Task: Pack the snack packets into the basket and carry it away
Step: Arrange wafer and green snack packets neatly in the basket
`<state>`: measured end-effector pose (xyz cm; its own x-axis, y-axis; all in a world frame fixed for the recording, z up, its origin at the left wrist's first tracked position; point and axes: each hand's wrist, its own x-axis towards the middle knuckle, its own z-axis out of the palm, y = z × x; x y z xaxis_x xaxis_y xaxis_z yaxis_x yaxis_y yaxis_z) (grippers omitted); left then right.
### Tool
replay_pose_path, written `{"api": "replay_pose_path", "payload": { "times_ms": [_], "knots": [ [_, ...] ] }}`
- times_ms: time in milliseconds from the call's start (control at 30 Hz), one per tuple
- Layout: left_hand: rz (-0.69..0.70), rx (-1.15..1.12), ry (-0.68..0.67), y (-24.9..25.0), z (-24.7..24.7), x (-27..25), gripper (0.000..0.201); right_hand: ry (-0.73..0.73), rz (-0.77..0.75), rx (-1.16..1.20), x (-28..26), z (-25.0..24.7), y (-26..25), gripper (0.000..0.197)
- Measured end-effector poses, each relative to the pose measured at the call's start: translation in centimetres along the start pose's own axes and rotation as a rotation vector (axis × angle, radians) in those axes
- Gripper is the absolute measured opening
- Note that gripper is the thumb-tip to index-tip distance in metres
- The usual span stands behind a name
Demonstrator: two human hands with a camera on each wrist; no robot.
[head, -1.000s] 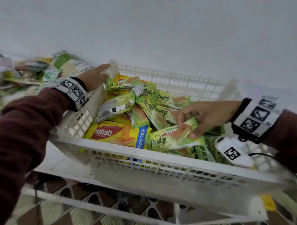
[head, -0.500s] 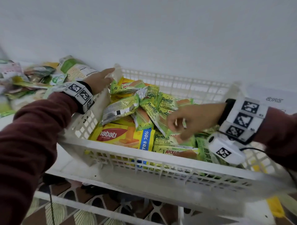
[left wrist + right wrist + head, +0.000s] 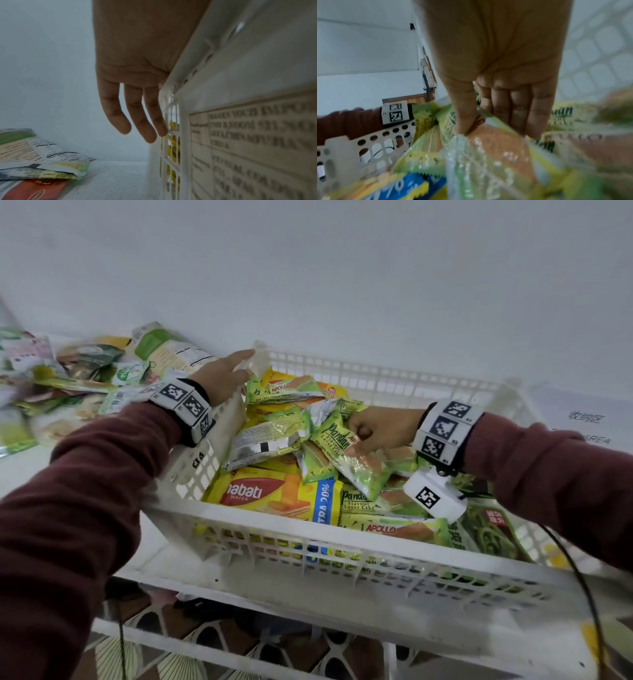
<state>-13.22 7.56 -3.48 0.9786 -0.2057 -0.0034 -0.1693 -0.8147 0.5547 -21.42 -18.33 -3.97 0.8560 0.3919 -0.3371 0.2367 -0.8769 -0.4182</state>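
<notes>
Packets of snacks fill the white plastic basket [image 3: 274,510], which sits on a white table [image 3: 20,474] against a pale wall. A yellow Nabati wafer pack [image 3: 270,494] lies flat against the near wall of the basket, with green Pandan layer cake packets [image 3: 363,501] heaped beside and behind it, and a silver-backed packet [image 3: 267,440] on top toward the left.

The right hand [image 3: 380,429] reaches in over the middle of the heap. Its thumb and fingers [image 3: 536,115] are curled, and its grip is clamped on a green Pandan packet [image 3: 346,446] with a clear window showing brown cake; the packet rests among the others, not lifted clear.

The left hand [image 3: 224,376] lies along the outside of the basket's left wall near the far corner. Its grip is apart: the fingers [image 3: 118,117] are straight and loosely spread, the nearest one touching the lattice, holding nothing.

More loose packets [image 3: 78,378] lie piled on the table to the left of the basket, well apart from the right hand. Both wrists carry white bands with black square markers [image 3: 181,402].
</notes>
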Motion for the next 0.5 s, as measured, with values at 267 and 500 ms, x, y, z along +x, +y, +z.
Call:
{"api": "replay_pose_path", "payload": {
  "times_ms": [267, 500],
  "knots": [
    [-0.003, -0.011, -0.004, 0.1, 0.0, 0.0, 0.05, 0.109, -0.019, -0.137, -2.4, -2.2, 1.8, 0.018],
    [0.001, -0.017, 0.016, 0.4, 0.0, -0.3, 0.049, -0.039, 0.033, -0.218, -1.6, 1.2, 2.5, 0.026]
  ]
}}
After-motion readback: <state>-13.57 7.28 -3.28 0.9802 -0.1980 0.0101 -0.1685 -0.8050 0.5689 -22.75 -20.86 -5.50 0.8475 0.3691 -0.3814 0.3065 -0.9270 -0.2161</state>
